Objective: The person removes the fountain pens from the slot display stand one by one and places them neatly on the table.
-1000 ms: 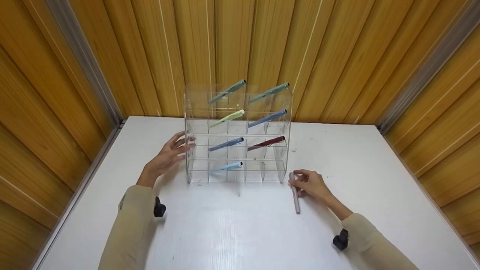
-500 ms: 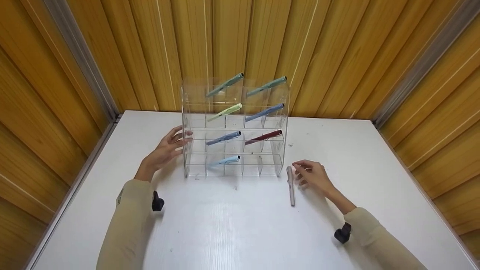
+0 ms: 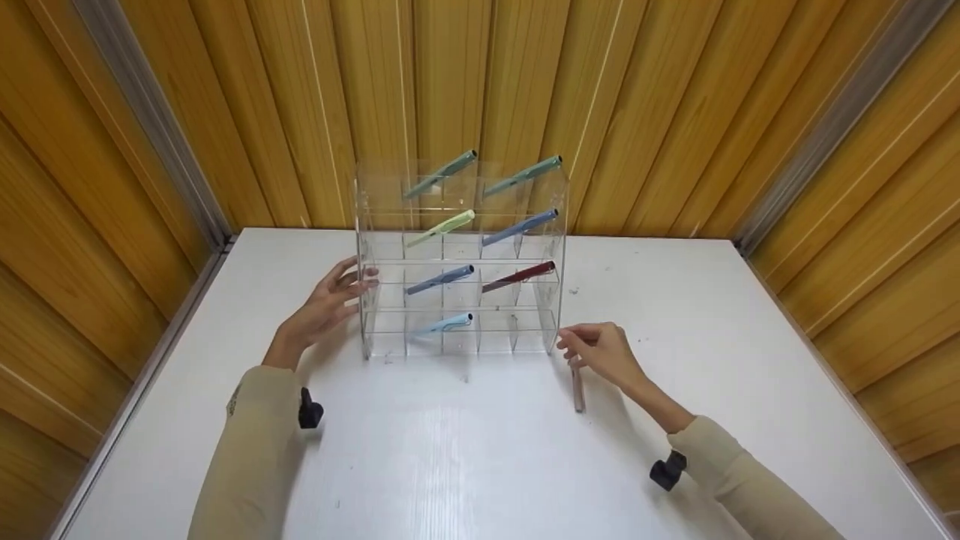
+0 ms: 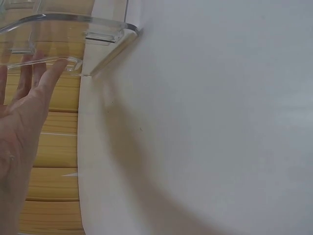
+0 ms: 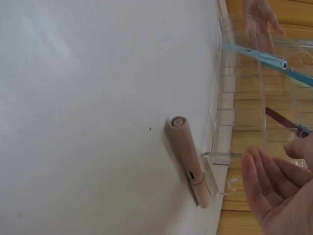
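A clear acrylic pen rack (image 3: 459,309) with tiered compartments stands near the back of the white table. My left hand (image 3: 319,311) is at its left side, fingers extended and fingertips right at the side panel (image 4: 58,17). My right hand (image 3: 606,352) is by the rack's lower right corner, its fingers loosely bent and thumb apart from them, holding nothing. Below that hand a pinkish-beige capped pen (image 5: 186,152) lies on the table; in the head view the hand hides its upper part.
Slanting in the rack are two green pens (image 3: 441,174) (image 3: 523,176), a pale green one (image 3: 441,228), two blue ones (image 3: 521,227) (image 3: 440,280), a dark red one (image 3: 519,277) and a light blue one (image 3: 448,324). Wood-patterned walls (image 3: 450,75) enclose the table (image 3: 450,450).
My right hand has let go of the pinkish-beige pen, leaving it on the table, and has moved left to the rack's corner. The left hand stays at the rack's side.
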Demonstrator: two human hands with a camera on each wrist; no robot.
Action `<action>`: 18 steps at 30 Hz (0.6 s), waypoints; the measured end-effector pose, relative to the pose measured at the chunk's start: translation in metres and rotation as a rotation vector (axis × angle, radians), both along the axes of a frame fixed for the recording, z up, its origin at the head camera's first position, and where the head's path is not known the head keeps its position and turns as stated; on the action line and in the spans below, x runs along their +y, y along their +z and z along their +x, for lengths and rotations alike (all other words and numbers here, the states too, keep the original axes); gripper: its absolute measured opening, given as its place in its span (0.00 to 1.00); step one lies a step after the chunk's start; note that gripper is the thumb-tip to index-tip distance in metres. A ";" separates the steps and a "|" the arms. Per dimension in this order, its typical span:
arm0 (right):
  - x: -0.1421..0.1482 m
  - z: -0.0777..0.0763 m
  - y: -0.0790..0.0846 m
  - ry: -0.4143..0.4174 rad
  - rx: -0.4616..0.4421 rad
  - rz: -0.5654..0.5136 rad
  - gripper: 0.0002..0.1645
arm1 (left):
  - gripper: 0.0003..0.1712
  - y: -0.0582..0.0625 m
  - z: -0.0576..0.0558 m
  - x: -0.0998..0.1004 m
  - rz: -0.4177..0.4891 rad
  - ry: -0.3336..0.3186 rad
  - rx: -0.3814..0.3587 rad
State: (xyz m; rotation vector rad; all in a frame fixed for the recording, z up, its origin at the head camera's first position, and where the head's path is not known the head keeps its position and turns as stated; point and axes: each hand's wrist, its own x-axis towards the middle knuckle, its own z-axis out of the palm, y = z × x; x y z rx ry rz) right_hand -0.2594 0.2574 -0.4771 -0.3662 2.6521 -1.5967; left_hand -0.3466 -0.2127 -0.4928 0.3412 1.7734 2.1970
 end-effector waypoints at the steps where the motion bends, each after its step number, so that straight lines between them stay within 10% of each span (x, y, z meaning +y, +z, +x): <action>1: -0.002 0.001 0.000 0.005 -0.007 -0.002 0.22 | 0.41 -0.001 0.000 0.000 0.002 -0.001 0.001; 18: -0.067 -0.001 -0.004 0.164 -0.077 -0.260 0.28 | 0.41 0.000 0.000 0.002 0.006 -0.001 0.000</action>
